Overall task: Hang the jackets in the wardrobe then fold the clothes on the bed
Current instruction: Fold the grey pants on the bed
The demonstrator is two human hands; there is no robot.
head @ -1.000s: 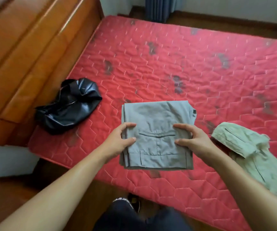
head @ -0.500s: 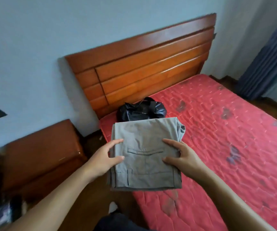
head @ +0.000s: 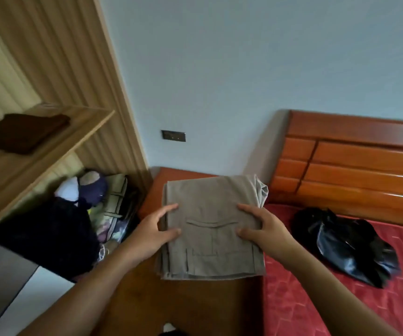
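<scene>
Folded grey trousers [head: 210,212], back pocket facing up, are held flat in the air in front of me. My left hand [head: 154,231] grips their left edge and my right hand [head: 261,229] grips their right edge, thumbs on top. The trousers hover over a brown bedside cabinet [head: 188,309] beside the red mattress [head: 341,306]. A black jacket [head: 346,246] lies crumpled on the mattress near the wooden headboard [head: 355,163]. The open wardrobe [head: 50,69] stands at the left.
A wardrobe shelf [head: 45,151] carries a folded brown garment [head: 23,132]. Below it sits a pile of dark and mixed clothes [head: 74,221]. A dark wall socket [head: 173,135] is on the blue-grey wall.
My view has swung left from the bed toward the wardrobe, and both hands have carried the folded trousers off the mattress and over the bedside cabinet. The pale green garment has left the view.
</scene>
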